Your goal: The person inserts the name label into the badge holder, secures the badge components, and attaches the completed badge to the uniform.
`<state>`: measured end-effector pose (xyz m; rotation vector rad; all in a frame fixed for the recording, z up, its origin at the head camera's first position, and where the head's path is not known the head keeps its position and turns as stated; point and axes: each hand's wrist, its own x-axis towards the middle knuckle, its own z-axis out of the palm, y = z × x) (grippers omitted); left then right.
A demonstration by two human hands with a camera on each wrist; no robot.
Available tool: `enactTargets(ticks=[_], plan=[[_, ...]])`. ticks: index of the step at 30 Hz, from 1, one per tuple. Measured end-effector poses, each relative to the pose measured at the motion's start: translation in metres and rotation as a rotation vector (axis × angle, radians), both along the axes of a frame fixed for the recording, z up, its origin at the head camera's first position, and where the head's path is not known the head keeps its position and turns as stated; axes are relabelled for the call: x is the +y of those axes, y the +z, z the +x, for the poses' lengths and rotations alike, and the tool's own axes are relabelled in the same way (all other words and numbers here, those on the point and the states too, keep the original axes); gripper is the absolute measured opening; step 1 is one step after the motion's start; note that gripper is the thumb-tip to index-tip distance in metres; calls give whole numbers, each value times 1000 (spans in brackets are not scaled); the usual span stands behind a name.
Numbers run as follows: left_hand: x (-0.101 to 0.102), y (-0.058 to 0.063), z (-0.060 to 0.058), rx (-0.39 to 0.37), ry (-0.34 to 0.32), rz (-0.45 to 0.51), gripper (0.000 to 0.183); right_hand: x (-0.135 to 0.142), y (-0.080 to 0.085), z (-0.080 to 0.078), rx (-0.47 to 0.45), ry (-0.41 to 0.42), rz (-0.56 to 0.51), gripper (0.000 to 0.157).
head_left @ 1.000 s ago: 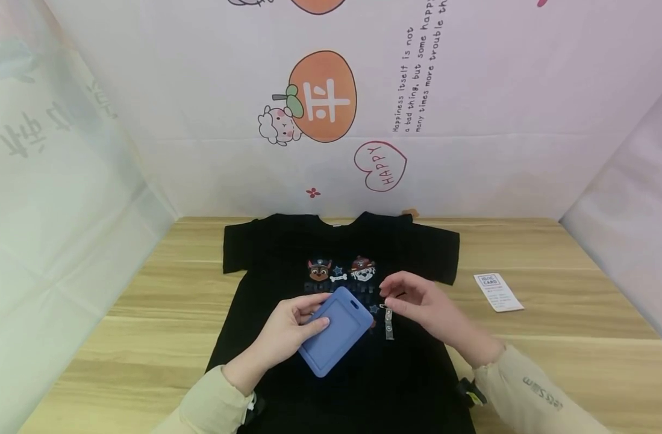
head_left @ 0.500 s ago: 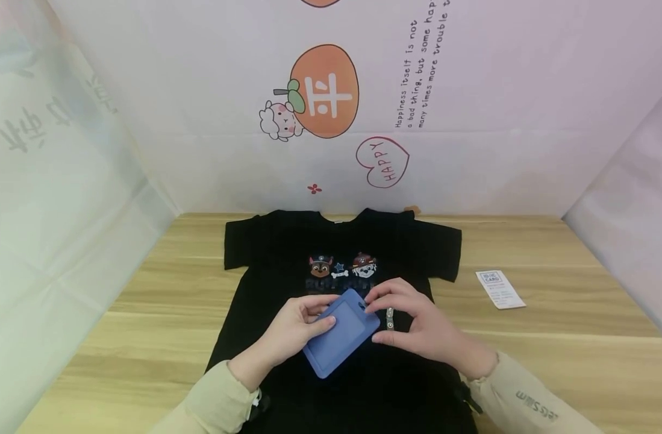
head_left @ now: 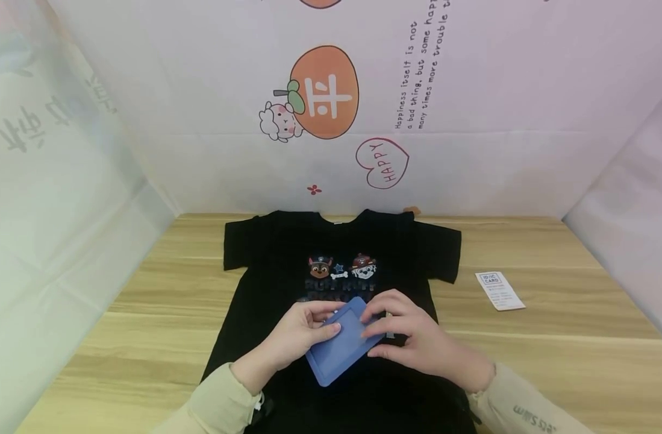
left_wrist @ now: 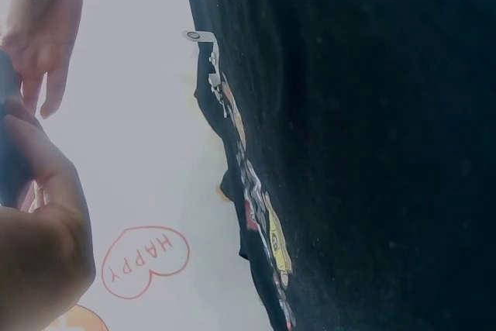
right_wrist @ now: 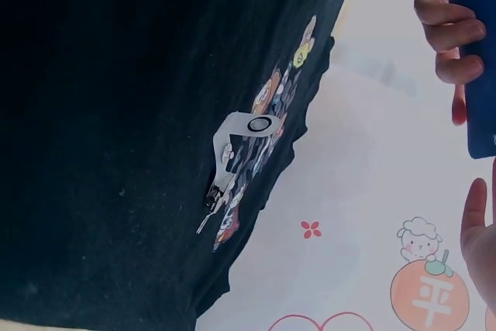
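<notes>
The left hand [head_left: 295,334] is pinching, with its thumb lying over the fingers. Just beside it, the right hand [head_left: 417,337] is holding its fingers loosely bent, thumb apart.

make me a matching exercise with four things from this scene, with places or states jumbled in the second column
1. shirt
2. blue holder
3. printed card
4. strap clip

A. held by the left hand
B. resting on the shirt's front
C. black, spread out
D. on the wooden table, right of the shirt

Pairs: 1-C, 2-A, 3-D, 4-B
</notes>
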<state>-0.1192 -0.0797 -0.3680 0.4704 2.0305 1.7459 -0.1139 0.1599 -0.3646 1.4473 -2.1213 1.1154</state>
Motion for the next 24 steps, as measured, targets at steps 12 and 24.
enactTargets(ticks=[12, 24], plan=[[0, 2, 4, -19, -64, -15, 39, -3, -2, 0, 170, 38, -72, 16], [-10, -3, 0, 115, -92, -51, 39, -7, -6, -4, 238, 42, -201, 13]])
